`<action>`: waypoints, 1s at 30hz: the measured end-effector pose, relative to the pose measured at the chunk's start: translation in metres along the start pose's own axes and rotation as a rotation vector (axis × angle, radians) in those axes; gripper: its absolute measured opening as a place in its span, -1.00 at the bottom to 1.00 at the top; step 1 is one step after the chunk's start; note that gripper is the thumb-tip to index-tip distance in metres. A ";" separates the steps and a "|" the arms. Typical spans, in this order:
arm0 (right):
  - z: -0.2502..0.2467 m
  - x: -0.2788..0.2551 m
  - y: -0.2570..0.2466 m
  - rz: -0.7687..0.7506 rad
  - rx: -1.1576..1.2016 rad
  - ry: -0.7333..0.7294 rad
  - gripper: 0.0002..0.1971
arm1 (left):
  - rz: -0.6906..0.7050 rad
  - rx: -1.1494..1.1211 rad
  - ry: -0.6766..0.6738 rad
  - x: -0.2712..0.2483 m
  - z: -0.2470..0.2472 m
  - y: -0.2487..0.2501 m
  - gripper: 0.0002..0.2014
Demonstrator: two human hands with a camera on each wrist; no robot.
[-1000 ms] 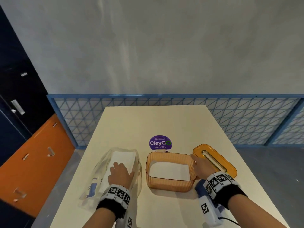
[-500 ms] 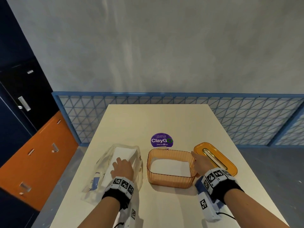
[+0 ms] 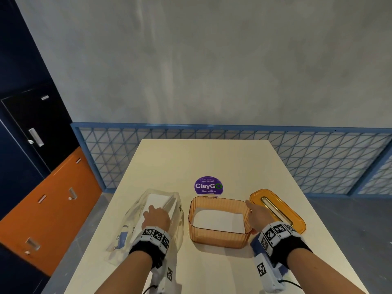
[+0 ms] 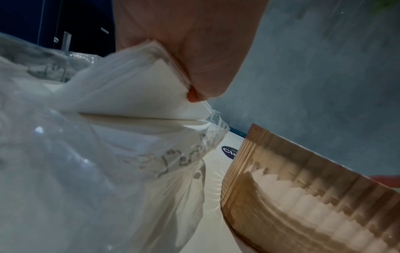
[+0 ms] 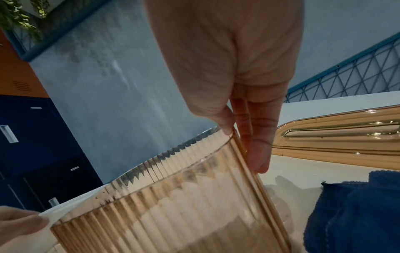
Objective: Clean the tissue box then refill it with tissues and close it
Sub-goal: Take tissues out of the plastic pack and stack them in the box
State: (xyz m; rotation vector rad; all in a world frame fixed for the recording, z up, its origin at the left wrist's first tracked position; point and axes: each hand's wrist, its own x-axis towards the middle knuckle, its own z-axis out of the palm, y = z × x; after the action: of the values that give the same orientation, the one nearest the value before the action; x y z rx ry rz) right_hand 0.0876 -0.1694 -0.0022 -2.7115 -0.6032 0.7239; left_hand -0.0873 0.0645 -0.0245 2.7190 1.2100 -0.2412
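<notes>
Left hand [image 3: 157,217] on tissues [image 4: 138,82]

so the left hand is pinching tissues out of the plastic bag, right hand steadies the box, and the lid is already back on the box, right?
Not quite: the lid lies on the table to the right of the open box, as the head view shows. The rest holds.

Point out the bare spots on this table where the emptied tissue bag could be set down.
Bare: the far half of the table beyond the purple sticker. Crowded: the near strip, where tissue bag, orange box, lid and blue cloth lie.
</notes>
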 end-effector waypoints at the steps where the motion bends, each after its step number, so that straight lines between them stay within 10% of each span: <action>1: -0.001 0.001 0.000 0.004 -0.029 -0.020 -0.41 | 0.048 0.036 0.019 -0.001 -0.002 -0.002 -0.65; 7: -0.031 -0.012 -0.042 -0.225 0.020 0.202 -0.50 | 0.117 -0.115 0.388 -0.017 -0.049 -0.007 -0.80; 12: -0.047 -0.040 -0.121 -0.183 0.945 -0.370 -0.41 | 0.368 -0.253 0.838 -0.043 -0.069 -0.003 -0.91; 17: -0.058 -0.047 -0.148 -0.190 1.089 -0.552 -0.52 | 0.661 -0.185 0.885 -0.058 -0.044 0.007 -0.70; 22: -0.057 -0.042 -0.140 -0.333 0.779 -0.395 -0.86 | 0.680 -0.286 0.642 -0.065 -0.020 0.000 -0.60; 27: -0.069 -0.046 -0.122 -0.415 0.877 -0.351 -0.77 | 0.120 -1.411 0.283 -0.069 -0.030 0.013 -0.48; 30: -0.069 -0.043 -0.109 -0.357 0.949 -0.371 -0.72 | -0.127 -1.970 -0.154 -0.056 -0.042 0.018 -0.59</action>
State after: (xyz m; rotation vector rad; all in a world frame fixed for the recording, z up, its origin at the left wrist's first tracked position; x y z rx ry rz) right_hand 0.0549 -0.1037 0.1125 -1.5711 -0.5905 1.0696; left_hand -0.1075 0.0210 0.0297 0.8654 0.7074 0.4871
